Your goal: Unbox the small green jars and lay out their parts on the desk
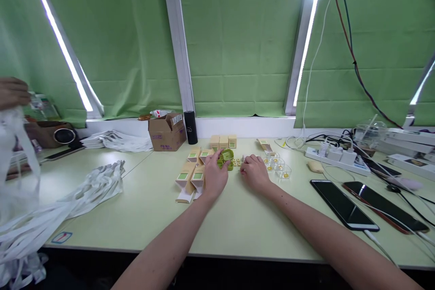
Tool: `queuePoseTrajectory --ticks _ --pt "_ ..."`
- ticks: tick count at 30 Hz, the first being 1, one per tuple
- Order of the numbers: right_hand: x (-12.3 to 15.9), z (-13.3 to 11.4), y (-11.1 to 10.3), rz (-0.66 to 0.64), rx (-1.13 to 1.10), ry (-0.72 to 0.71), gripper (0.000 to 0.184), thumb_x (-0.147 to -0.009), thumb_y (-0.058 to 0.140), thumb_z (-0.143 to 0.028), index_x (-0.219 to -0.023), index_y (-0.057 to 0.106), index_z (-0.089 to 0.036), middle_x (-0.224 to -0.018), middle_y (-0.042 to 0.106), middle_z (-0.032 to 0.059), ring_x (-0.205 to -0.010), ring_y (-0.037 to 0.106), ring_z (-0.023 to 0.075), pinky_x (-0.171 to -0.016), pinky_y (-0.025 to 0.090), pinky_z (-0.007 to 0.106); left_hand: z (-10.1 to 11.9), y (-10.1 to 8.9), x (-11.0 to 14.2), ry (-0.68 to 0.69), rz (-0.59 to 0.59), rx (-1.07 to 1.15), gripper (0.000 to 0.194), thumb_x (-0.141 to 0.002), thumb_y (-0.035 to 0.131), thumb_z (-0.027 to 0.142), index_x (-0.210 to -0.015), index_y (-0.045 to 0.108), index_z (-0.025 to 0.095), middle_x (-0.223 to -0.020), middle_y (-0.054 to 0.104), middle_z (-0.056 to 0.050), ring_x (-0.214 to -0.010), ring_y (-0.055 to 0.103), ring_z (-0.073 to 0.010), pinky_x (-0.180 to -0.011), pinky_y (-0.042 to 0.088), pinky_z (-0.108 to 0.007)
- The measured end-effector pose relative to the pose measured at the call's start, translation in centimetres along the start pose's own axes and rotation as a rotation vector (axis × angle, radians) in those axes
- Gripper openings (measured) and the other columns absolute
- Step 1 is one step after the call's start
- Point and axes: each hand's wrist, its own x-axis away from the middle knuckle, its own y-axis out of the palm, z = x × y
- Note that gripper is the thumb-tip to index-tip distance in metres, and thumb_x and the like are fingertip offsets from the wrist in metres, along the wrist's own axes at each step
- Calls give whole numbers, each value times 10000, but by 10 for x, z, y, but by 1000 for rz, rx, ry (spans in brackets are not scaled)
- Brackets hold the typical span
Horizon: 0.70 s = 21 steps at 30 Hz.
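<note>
My left hand point(216, 176) grips a small olive-green square container point(227, 155) between thumb and fingers, tilted so its hollow shows. Below it sit more green pieces, partly hidden by the fingers. My right hand point(254, 171) rests on the table with curled fingers pressed together; what they hold, if anything, is hidden. Between the hands lie several small yellowish pieces point(237, 162). Just right of that hand stand several clear plastic cups point(285, 171) with yellow spots inside. Open tan boxes point(185, 176) with green windows lie beside my left hand.
Tan boxes point(223, 141) line the back, near a cardboard box point(167, 133) and a black cylinder point(190, 128). White straps point(84, 190) spread at left, where another person's hand point(13, 93) holds some up. Two phones point(343, 204), cables and a power strip point(336, 160) lie right.
</note>
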Motion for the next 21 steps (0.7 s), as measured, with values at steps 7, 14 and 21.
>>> queuePoseTrajectory --ticks 7,14,21 --pt "-13 -5 13 -31 22 64 173 -772 717 -56 -693 747 -207 -830 695 95 -920 547 252 -793 333 390 0 0 0 9 8 0 406 -866 716 241 -1270 674 252 -1104 629 -87 -1004 645 -239 -989 521 -438" --pt "-11 1 7 55 15 50 193 -839 667 -88 -741 762 -224 -785 705 83 -894 541 244 -772 325 392 1 0 -1 -17 -16 26 415 -884 706 273 -1294 663 220 -1180 663 -126 -1060 659 -253 -975 522 -448" --pt "12 10 -14 207 -93 50 172 -895 619 -98 -817 724 -210 -773 660 53 -850 528 230 -743 318 368 4 4 -2 -116 -83 304 361 -915 689 446 -1161 655 184 -1039 769 -118 -938 726 -231 -721 544 -303"
